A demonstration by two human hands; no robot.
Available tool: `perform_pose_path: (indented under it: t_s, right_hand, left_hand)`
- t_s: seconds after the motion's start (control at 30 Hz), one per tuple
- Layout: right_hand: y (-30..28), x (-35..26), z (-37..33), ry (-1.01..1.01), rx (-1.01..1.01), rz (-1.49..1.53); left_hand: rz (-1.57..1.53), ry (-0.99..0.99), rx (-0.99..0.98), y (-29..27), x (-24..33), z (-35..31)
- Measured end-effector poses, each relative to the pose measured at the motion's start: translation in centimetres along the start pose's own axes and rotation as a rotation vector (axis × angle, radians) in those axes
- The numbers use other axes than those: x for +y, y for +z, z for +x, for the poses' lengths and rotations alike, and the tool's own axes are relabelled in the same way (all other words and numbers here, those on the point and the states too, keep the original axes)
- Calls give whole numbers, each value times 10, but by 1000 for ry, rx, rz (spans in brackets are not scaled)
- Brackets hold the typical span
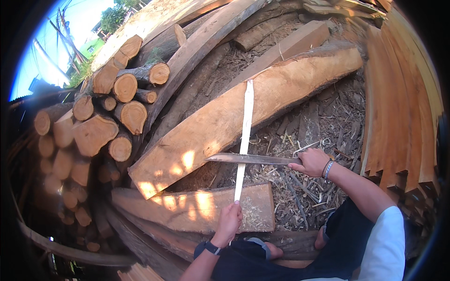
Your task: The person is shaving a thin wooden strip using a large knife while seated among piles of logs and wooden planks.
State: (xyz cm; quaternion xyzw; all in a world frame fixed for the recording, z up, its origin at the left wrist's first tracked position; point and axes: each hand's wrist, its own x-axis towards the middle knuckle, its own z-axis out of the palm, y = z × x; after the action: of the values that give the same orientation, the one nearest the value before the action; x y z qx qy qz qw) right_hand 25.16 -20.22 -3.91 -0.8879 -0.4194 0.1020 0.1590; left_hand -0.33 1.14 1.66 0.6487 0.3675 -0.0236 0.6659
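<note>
A long pale strip of wood (246, 119) stretches away from me, its far end lying on a big sawn slab (197, 129). My left hand (228, 222) is closed round the strip's near end, above a shorter wood block (257, 206). In my right hand (309, 162) is the handle of a machete (267, 159), the grip mostly hidden by my fingers. Its blade points left and crosses over the strip at about mid-length. Whether the edge bites into the wood, I cannot tell.
Cut logs (125, 88) are stacked on the left. Stacked sawn boards (398, 103) stand along the right. Wood shavings and bark (300, 187) litter the ground between my bare feet (273, 250) and the slab. A long beam (201, 42) runs behind the slab.
</note>
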Motion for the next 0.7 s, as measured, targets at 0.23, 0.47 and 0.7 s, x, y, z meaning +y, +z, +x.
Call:
perform_pose_path:
  t_s: [0.23, 0.47, 0.7]
  right_hand:
    - [1, 3, 12, 163, -20, 107]
    - [10, 6, 17, 199, -29, 128]
    - [0, 5, 15, 135, -26, 66]
  left_hand:
    - [-9, 14, -27, 0, -1, 2]
    - [17, 33, -24, 1, -6, 4]
    - [-12, 25, -39, -1, -6, 1]
